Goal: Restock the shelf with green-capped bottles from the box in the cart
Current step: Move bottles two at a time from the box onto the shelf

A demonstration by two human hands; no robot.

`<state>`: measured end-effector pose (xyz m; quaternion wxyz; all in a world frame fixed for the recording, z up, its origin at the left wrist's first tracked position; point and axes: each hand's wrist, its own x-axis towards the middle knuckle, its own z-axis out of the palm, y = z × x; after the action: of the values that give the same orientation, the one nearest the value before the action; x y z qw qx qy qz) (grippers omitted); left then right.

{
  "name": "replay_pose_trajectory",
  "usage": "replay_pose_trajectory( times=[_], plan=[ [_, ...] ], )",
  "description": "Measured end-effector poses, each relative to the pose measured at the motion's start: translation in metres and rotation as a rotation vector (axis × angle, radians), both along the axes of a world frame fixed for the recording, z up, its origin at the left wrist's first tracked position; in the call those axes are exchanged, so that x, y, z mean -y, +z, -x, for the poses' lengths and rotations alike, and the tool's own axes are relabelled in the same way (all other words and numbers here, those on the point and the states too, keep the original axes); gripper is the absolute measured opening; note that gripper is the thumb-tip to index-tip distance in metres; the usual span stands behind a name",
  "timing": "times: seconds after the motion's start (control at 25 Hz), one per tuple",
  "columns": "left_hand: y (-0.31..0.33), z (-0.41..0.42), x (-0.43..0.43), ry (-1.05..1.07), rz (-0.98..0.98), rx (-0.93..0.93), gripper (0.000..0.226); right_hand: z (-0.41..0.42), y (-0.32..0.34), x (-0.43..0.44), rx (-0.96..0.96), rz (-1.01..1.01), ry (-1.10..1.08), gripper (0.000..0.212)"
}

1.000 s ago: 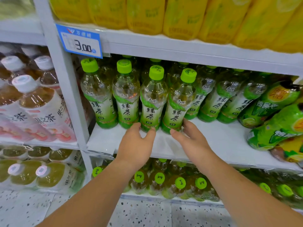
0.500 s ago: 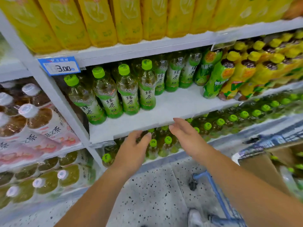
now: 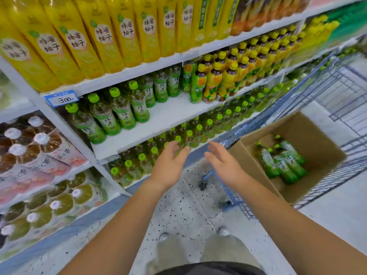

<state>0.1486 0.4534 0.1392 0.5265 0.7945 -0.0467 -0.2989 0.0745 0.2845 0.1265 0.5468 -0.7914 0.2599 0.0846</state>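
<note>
Store aisle, white metal shelf (image 3: 168,116) half bare; your left hand (image 3: 168,165) and right hand (image 3: 224,165) spread, empty: reach four o'clock, grab green-capped plastic tea bottles (image 3: 282,161) from brown cardboard box (image 3: 317,139).

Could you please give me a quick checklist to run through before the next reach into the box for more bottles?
1. Left hand free: ok, open and holding nothing.
2. Right hand free: ok, open and holding nothing.
3. Stock left in the cardboard box: ok, several green-capped bottles lie in it.
4. Box reachable: ok, its top is open and it sits in the blue cart beside the right hand.
5. Space on the shelf: ok, bare board lies in front of the green tea bottles.
6. Exact bottle count in the box: cannot tell, they overlap.
</note>
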Motion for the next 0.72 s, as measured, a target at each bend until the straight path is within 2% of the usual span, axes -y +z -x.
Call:
replay_pose_trajectory(
  times=[0.36, 0.72],
  plan=[
    [0.043, 0.085, 0.098, -0.089, 0.070, 0.049, 0.054, 0.110, 0.030, 0.108, 0.061, -0.019, -0.159, 0.048],
    [0.028, 0.155, 0.232, -0.084, 0.010, -0.069, 0.051, 0.191, 0.029, 0.266, 0.005, -0.076, -0.267, 0.045]
  ],
)
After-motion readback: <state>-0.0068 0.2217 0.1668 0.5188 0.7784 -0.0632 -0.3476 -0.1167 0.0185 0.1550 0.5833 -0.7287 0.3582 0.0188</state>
